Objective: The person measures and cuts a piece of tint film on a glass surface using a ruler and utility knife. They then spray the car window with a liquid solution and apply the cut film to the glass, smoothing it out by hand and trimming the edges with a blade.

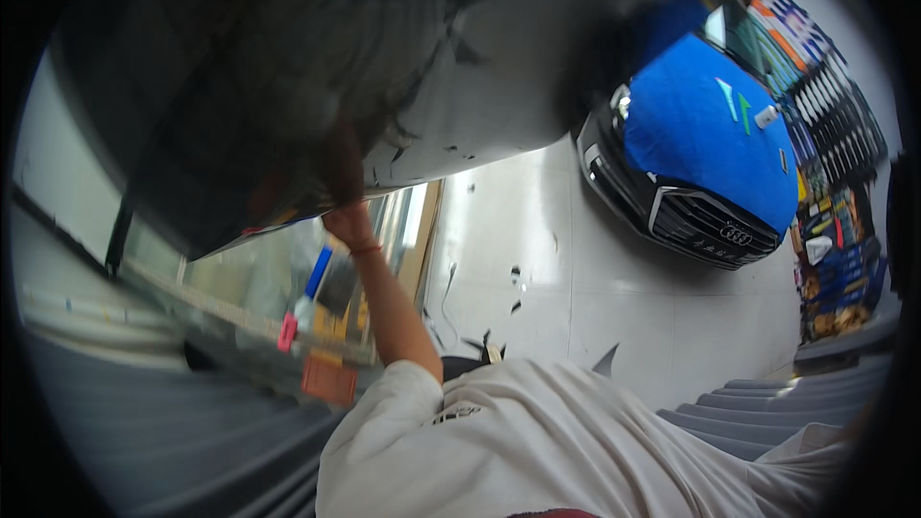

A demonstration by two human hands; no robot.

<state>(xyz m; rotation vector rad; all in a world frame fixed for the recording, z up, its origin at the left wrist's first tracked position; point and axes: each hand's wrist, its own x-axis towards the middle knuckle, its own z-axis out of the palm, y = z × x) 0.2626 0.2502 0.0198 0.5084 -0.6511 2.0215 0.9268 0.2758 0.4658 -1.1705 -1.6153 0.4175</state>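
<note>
A large dark, glossy curved panel, which looks like car bodywork, fills the upper left and mirrors the room. My left arm is raised to its lower edge. My left hand touches the panel near that edge, and a dark reflection continues above it. The fingers are blurred and merge with the reflection, so their pose and anything in them cannot be made out. My right hand is out of sight; on that side only the light grey shirt shows.
A black car with a blue cover over its bonnet stands at the right. A white bottle rests on the cover. Dark scraps lie on the pale floor. Wall racks of tools stand far right; a glass-topped counter is left.
</note>
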